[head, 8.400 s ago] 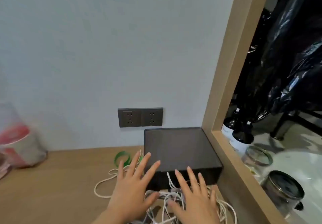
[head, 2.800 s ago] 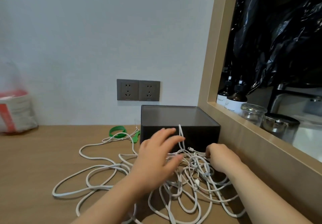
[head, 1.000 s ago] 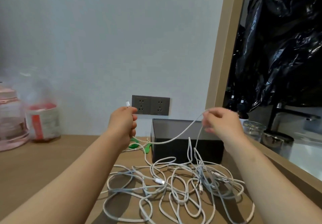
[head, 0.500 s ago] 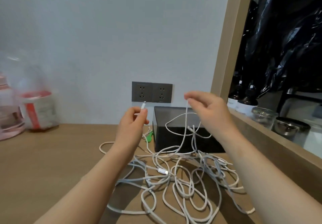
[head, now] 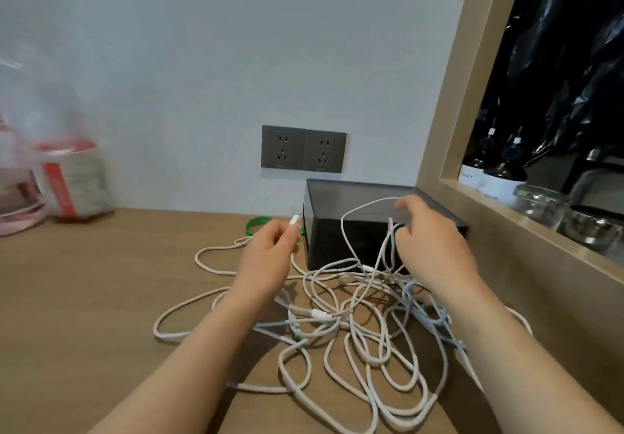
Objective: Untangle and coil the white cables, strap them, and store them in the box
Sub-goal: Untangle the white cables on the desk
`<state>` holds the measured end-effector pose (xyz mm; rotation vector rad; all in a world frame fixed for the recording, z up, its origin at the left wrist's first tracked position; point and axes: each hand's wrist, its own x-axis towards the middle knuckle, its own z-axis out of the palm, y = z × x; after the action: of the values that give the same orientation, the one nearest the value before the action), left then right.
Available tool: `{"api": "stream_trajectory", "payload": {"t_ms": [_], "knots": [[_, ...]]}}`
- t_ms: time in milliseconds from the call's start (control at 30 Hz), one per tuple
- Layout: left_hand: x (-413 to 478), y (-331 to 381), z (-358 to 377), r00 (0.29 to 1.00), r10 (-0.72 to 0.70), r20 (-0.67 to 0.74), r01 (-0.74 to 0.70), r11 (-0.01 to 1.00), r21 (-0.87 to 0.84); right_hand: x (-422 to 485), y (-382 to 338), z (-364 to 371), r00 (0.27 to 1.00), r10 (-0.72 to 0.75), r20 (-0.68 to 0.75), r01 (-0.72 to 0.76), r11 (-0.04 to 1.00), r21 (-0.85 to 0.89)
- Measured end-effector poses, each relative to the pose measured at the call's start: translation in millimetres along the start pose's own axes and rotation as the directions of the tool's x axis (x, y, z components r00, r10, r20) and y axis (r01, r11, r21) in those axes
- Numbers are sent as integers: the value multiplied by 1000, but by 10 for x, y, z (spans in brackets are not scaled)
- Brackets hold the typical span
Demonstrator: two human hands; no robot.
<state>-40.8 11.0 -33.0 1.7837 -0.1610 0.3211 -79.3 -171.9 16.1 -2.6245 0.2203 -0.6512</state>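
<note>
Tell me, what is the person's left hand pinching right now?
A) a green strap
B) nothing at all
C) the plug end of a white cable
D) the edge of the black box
C: the left hand pinches the white plug end between thumb and finger, while the green strap lies untouched on the table behind it.

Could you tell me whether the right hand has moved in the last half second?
Yes. The right hand has dropped: it was level with the socket and is now below it, in front of the box.
</note>
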Motion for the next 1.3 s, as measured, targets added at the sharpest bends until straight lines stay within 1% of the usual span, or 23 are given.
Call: {"api": "stream_trajectory", "payload": {"t_ms": [33,67,100,133,167,233,267,333,400,467,500,633,733,767,800,867,900,967,1033,1100,1167,1233,1300], "knots": [[23,-15,-15,999,-49,5,49,996,-75,-49,-77,-8,986,-52,-157,45,998,-51],[38,-22,-33,995,-101,16,102,981,-162,-109,-147,10,941,-157,-301,137,987,-86],[56,-25,-57,988,-151,34,154,952,-264,-165,-228,41,876,-282,-392,268,959,-91],[74,-15,-85,980,-190,55,196,904,-380,-206,-306,89,828,-388,-404,391,917,-80],[92,7,-115,974,-214,71,221,838,-499,-231,-365,151,808,-487,-332,495,866,-65],[120,49,-181,970,-227,85,221,683,-696,-263,-442,325,815,-580,-1,579,815,30],[132,59,-210,970,-226,87,211,613,-761,-264,-456,410,809,-566,160,564,824,63],[150,73,-254,970,-221,100,201,497,-844,-230,-409,568,811,-469,351,461,880,111],[172,83,-292,969,-215,118,200,412,-889,-197,-371,678,808,-410,422,430,901,52],[187,91,-319,971,-209,119,195,393,-899,-151,-339,702,822,-456,340,507,858,-76],[193,96,-327,973,-204,111,189,419,-888,-127,-303,690,842,-464,276,500,863,-73],[203,76,-325,983,-178,33,145,664,-733,-111,-199,568,906,-398,146,387,917,101],[201,36,-325,989,-145,-22,103,793,-600,-104,-146,476,951,-304,46,289,935,203],[200,17,-331,991,-124,-41,83,841,-535,-101,-136,436,961,-257,99,224,938,265],[199,-5,-335,994,-95,-59,59,893,-446,-99,-131,397,953,-219,208,143,934,328],[190,-49,-331,998,-20,-63,5,973,-231,-120,-148,329,898,-187,399,4,909,417],[176,-63,-320,999,19,-42,-25,990,-136,-130,-155,312,885,-181,430,-39,889,456],[132,-74,-281,995,95,33,-95,996,1,-121,-150,293,891,-176,419,-106,817,567],[76,-71,-244,980,167,111,-183,969,164,-105,-142,288,904,-182,387,-111,773,625],[30,-61,-222,962,198,187,-249,919,305,-88,-122,330,933,-204,296,4,829,560],[5,-53,-218,943,194,270,-292,871,395,-89,-104,393,956,-238,169,153,902,403],[-8,-48,-201,920,170,352,-333,813,477,-106,-105,442,958,-280,54,251,919,304],[-9,-59,-176,901,145,410,-363,768,527,-112,-110,474,944,-330,-8,318,903,289]]}}
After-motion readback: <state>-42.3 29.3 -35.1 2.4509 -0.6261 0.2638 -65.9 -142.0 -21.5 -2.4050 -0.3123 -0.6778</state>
